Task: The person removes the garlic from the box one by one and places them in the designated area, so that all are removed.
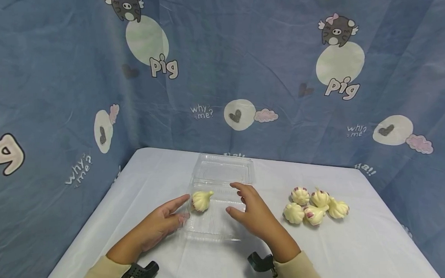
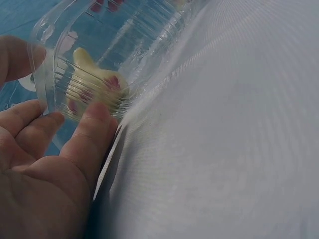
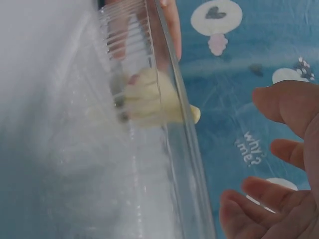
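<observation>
A clear plastic clamshell box (image 1: 214,227) lies on the white table with its lid (image 1: 223,170) folded back away from me. One garlic bulb (image 1: 201,201) sits inside at the left end, its stem pointing right; pinkish patches on the bulb (image 2: 99,87) show through the ribbed wall in the left wrist view. My left hand (image 1: 159,223) rests against the box's left side, fingers extended and fingertips right at the wall and rim. Over the right part of the box hovers my right hand (image 1: 252,211), holding nothing, with thumb and fingers spread apart.
Several more garlic bulbs (image 1: 315,215) stand grouped on the table (image 1: 373,240), right of the box. A blue curtain (image 1: 279,71) with pig prints hangs behind and beside the table. Black wrist cameras sit at both sleeves.
</observation>
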A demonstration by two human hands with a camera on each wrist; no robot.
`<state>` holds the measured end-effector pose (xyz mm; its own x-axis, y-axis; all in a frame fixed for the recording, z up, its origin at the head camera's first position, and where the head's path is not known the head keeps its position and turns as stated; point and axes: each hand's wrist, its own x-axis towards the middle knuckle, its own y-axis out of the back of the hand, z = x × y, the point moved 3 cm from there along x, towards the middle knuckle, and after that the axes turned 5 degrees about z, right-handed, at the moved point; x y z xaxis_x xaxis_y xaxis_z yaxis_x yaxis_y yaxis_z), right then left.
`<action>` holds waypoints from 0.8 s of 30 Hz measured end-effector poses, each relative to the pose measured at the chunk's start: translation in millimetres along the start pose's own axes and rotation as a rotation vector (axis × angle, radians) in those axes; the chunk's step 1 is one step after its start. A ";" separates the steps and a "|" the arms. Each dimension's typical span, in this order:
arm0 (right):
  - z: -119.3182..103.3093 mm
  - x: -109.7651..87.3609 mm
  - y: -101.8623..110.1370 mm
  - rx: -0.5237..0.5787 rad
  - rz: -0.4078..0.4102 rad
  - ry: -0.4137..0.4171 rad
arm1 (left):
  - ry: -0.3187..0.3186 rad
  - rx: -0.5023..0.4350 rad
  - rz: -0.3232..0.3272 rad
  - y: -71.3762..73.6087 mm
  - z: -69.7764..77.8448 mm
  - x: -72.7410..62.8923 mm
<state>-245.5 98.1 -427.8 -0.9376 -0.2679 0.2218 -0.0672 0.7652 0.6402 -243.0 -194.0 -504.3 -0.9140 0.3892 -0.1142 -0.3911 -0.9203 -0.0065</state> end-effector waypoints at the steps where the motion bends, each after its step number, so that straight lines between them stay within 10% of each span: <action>1: -0.8 0.4 -1.0 0.001 -0.005 -0.002 | 0.000 -0.002 -0.001 0.0 0.1 0.0; 24: -12.8 16.7 -34.3 0.036 -0.053 -0.038 | 0.007 0.008 0.024 -2.0 2.3 -1.9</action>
<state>-254.4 59.9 -436.7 -0.9444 -0.2871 0.1599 -0.1290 0.7713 0.6233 -240.7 -192.8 -501.8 -0.9223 0.3669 -0.1216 -0.3701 -0.9290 0.0041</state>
